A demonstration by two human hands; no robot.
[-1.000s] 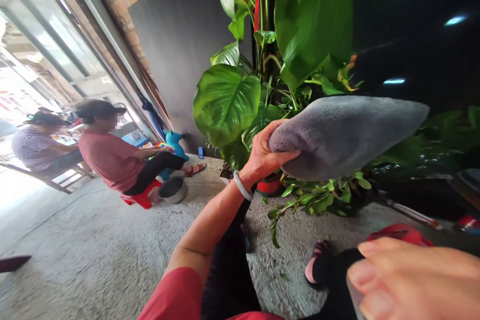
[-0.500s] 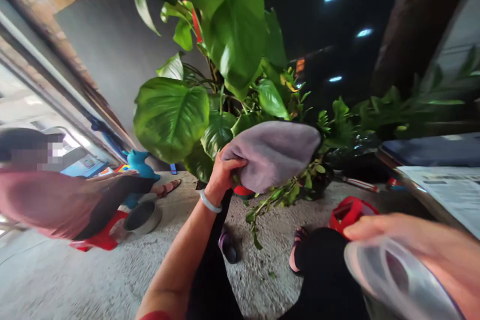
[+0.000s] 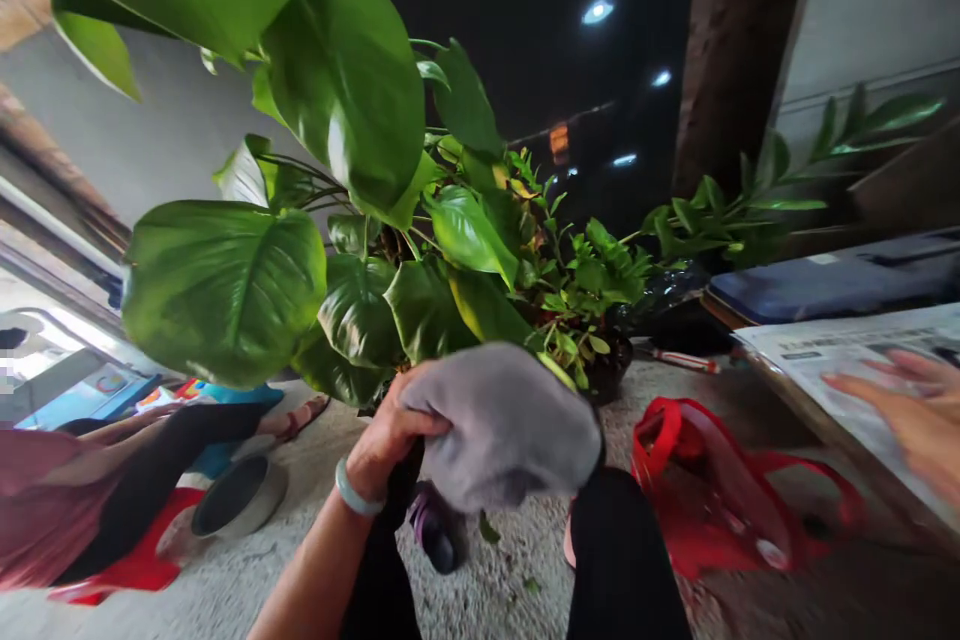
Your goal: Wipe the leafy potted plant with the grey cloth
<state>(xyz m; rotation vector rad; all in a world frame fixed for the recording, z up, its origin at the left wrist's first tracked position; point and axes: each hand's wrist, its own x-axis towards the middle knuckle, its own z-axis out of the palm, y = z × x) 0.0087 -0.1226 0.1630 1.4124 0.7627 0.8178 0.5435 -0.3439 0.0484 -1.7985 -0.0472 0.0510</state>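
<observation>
My left hand [image 3: 388, 437] grips a grey cloth [image 3: 504, 425] low in the middle of the view, just above my knees in black trousers [image 3: 619, 550]. A pale bangle [image 3: 354, 492] sits on that wrist. Right behind the cloth stands a big potted plant with broad green leaves [image 3: 225, 285]. My right hand [image 3: 896, 410] is at the far right, fingers spread, over a newspaper [image 3: 832, 352] lying on a table; it holds nothing.
A red bag [image 3: 701, 480] lies on the concrete floor by my right leg. A person in a pink top [image 3: 45, 495] sits at the left on a red stool [image 3: 142, 565], beside a metal bowl [image 3: 238, 495]. Smaller plants [image 3: 592, 285] crowd behind.
The view swung right. My left hand brought the grey cloth down toward my lap. My right hand let go of the clear plastic item and reached out over the newspaper.
</observation>
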